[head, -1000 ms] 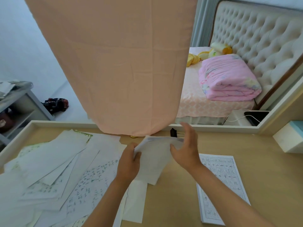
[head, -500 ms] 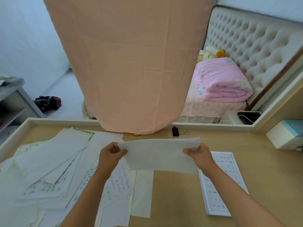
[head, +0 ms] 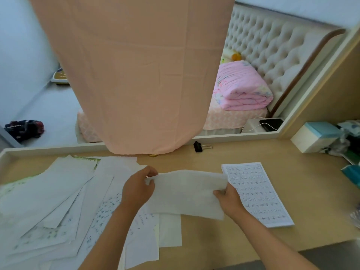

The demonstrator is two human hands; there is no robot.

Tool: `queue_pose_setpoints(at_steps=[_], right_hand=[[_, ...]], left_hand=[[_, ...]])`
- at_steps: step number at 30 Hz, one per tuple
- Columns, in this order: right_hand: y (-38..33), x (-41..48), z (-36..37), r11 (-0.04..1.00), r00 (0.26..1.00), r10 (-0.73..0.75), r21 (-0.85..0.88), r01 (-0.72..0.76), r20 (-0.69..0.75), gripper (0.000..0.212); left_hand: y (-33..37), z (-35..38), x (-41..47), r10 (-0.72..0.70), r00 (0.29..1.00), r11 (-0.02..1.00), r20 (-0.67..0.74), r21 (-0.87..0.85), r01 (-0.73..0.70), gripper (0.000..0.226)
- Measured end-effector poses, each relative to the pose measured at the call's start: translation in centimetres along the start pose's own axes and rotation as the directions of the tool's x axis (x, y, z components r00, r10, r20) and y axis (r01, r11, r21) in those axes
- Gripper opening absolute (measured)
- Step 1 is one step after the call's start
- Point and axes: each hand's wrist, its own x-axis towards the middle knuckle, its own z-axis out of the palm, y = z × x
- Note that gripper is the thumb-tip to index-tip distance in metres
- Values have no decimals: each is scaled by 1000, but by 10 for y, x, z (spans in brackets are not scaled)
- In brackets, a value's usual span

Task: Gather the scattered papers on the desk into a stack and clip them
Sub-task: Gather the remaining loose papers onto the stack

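- Since half a second ago the sheaf [head: 187, 193] is sitting lower and further right. Its right end is now crossing the left edge of the printed stack [head: 257, 193] in view.
- Left hand [head: 138, 190] is pinching the sheaf's upper left corner, fingers curled over the top edge, thumb side toward the sheet.
- Right hand [head: 228, 201] is gripping the sheaf's right edge partway down, fingers closed round it, knuckles over the printed stack.
- Sheaf is being held broadside between both hands, blank face up and a little blurred. Whether its lower edge is touching the desk [head: 303, 201] cannot be told.
- Loose papers [head: 58, 195] are lying fanned and overlapping across the desk's left half, some handwritten, several running under the left forearm.
- Printed stack is lying flat on the right, squared, print facing up.
- Clip [head: 198, 146], black with wire handles, is lying at the desk's far edge, well apart from both hands.
- Peach cloth [head: 136, 75] is hanging over the desk's far side, its hem just left of the clip.
- Box [head: 315, 137] is standing at the far right corner.
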Motion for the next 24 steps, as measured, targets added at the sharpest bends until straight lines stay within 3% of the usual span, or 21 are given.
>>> queue_pose_setpoints(at_steps=[2, 3, 6, 9, 11, 13, 16, 18, 20, 24], right_hand=[[-12, -5, -4, 999, 999, -37, -4, 37, 27, 25], [-19, -7, -6, 998, 998, -53, -11, 54, 42, 23], [-33, -7, -13, 993, 992, -100, -46, 104, 83, 16], [-39, -2, -33, 987, 988, -144, -63, 147, 50, 8], [-35, 1, -50, 989, 988, -147, -27, 146, -40, 11], [-21, 5, -62, 994, 985, -87, 50, 95, -146, 28], [5, 13, -73, 957, 991, 102, 281, -74, -86, 57], [23, 20, -80, 892, 982, 166, 410, -191, 95, 52], [31, 26, -87, 888, 966, 139, 405, -219, 218, 37], [47, 48, -111, 944, 976, 202, 249, -217, 86, 37]], left_hand=[[15, -7, 12, 118, 984, 955, 137, 254, -150, 25], [25, -4, 15, 183, 963, 928, 199, 290, -236, 26], [52, 15, 15, 295, 891, 905, 344, 200, -377, 31], [57, 30, 13, 317, 880, 929, 353, 70, -363, 16], [56, 36, 10, 280, 899, 953, 337, 18, -304, 12], [57, 42, 10, 216, 928, 976, 303, -62, -207, 11], [66, 52, 16, 61, 956, 942, 287, -334, 40, 19], [79, 63, 20, -68, 936, 846, 345, -477, 238, 26], [98, 82, 20, -139, 910, 784, 392, -517, 343, 30], [141, 139, 18, -263, 852, 747, 453, -464, 477, 28]])
